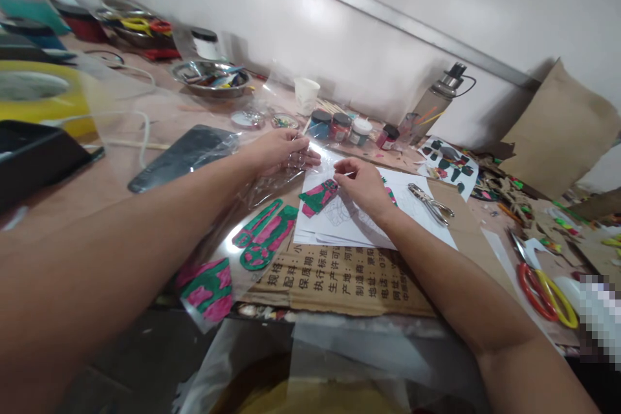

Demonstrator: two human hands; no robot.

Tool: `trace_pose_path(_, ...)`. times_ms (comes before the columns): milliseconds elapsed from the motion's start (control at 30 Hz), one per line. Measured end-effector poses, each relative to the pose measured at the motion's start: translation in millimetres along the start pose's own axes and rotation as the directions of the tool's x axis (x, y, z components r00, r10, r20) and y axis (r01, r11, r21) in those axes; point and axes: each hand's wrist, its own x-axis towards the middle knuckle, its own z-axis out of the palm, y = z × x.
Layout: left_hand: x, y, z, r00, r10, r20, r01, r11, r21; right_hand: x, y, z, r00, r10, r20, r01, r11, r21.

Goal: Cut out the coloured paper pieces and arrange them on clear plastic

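My left hand (288, 152) is on a crinkled clear plastic film (264, 187), some of it across the fingers. Close to its right, my right hand (361, 184) has its thumb and forefinger bent together at the top of a green and pink painted piece (317, 197); whether it grips the piece is too small to tell. That piece lies on white sheets with line drawings (310, 233), over flattened cardboard (339, 284). More green and pink cutouts (269, 239) lie left of the sheets, under clear film. A metal hole punch (431, 205) rests on the sheets' right side.
Paint jars (339, 127), a paper cup (306, 96) and a metal bowl (211, 77) stand behind. Red and yellow scissors (543, 291) lie at right, a bottle (436, 100) at the back. A dark tablet-like slab (182, 155) and yellow tape roll (72, 100) are left.
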Motion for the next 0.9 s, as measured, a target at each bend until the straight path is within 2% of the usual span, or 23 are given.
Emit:
trace_pose_path(133,-1,1,0.3,1.000,-0.008,0.001,0.008,1.000,0.005,0,-1,-4,0.990,-0.096,-0.105,0.092,0.995,-0.041)
trace_pose_path(233,0,1,0.8,1.000,-0.010,-0.021,0.010,1.000,0.000,-3,-2,-4,0.977,-0.164,-0.134,0.163,0.986,-0.012)
trace_pose_path(467,3,0,-1.2,0.999,0.004,-0.035,-0.005,0.999,-0.048,-14,-12,1,0.963,-0.264,-0.053,0.263,0.965,-0.023)
trace_pose_path(533,2,1,-1.0,0.999,0.008,-0.045,-0.010,0.999,-0.050,-9,-9,-3,0.960,-0.245,-0.133,0.251,0.968,0.032)
trace_pose_path(633,-1,3,0.0,0.998,0.016,-0.067,-0.020,0.998,-0.056,4,0,-14,0.933,-0.095,-0.347,0.149,0.980,0.133)
trace_pose_path(700,-1,4,0.5,0.997,0.015,-0.076,-0.020,0.998,-0.067,7,5,-20,0.915,-0.043,-0.402,0.107,0.985,0.138)
trace_pose_path(733,-1,4,0.6,0.997,0.008,-0.076,-0.014,0.998,-0.069,6,6,-21,0.919,-0.067,-0.388,0.121,0.986,0.114)
trace_pose_path(800,-1,3,0.7,0.997,-0.004,-0.075,-0.001,0.998,-0.064,1,3,-22,0.931,-0.194,-0.311,0.217,0.975,0.039)
trace_pose_path(900,-1,3,0.0,0.997,-0.011,-0.073,0.008,0.999,-0.047,-13,-7,-15,0.904,-0.414,-0.105,0.409,0.910,-0.067)
